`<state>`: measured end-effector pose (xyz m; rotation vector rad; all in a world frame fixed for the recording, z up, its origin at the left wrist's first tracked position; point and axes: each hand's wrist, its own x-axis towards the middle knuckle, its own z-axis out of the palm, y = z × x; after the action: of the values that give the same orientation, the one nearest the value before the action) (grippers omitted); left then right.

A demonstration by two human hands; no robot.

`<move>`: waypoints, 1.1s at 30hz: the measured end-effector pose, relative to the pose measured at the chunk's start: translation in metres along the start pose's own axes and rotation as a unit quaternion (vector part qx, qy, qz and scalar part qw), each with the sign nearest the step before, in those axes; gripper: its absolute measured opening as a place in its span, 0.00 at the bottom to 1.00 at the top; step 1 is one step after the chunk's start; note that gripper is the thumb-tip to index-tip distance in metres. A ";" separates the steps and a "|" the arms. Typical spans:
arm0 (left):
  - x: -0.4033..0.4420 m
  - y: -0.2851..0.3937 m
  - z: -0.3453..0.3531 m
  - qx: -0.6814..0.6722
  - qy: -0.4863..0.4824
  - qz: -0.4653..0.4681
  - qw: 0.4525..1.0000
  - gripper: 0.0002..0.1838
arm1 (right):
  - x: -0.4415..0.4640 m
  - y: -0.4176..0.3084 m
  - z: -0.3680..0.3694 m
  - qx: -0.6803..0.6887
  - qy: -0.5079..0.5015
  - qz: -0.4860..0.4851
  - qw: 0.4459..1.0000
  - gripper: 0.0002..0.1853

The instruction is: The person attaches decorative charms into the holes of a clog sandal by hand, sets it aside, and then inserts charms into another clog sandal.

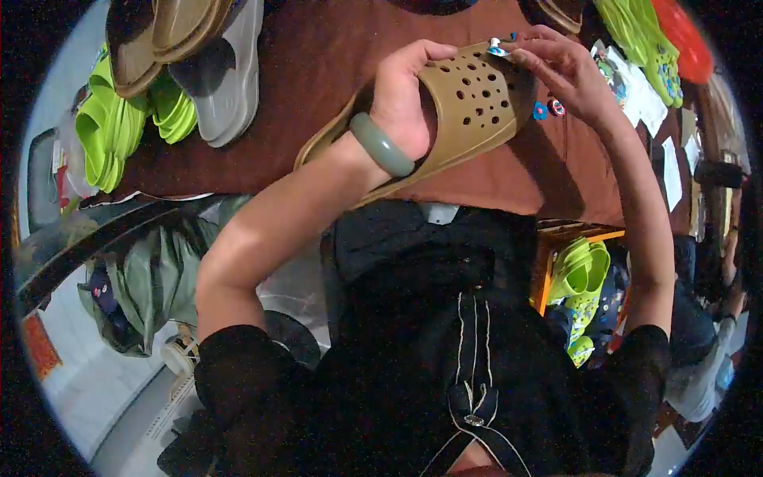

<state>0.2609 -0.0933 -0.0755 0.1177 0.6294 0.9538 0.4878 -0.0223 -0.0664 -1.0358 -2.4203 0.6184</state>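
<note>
A brown clog (457, 147) with holes in its upper is held over the cloth-covered table. My left hand (404, 91) reaches into its foot opening and grips it, thumb along the upper's edge, other fingers hidden inside. At the toe end, my right hand (568, 73) pinches a small white-and-blue shoe charm (498, 49) against or just above the upper; I cannot tell whether it sits in a hole. Below that hand lie a blue charm (540, 110) and a round red-and-white charm (556, 107).
Lime-green clogs (107, 131), a grey clog (230, 103) and brown clogs (131, 60) are at the left. More green clogs (636, 36), a red item (685, 40) and white sheets (648, 99) lie at the right. An orange-edged shelf (543, 278) holds shoes below. Another person's arm (730, 254) shows far right.
</note>
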 end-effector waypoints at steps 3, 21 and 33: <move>-0.004 0.000 0.004 0.000 0.000 0.007 1.000 0.19 | 0.004 -0.008 0.000 -0.182 0.036 -0.179 0.966 0.11; 0.000 -0.002 0.001 -0.008 0.012 -0.012 1.000 0.23 | 0.005 -0.003 0.021 0.060 0.093 0.043 0.993 0.11; -0.002 0.002 0.002 -0.020 -0.002 -0.022 1.000 0.26 | 0.007 0.003 0.008 0.097 0.037 0.016 0.994 0.14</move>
<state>0.2602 -0.0935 -0.0723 0.0686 0.6068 0.9223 0.4805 -0.0173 -0.0728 -0.9991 -2.2332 0.7946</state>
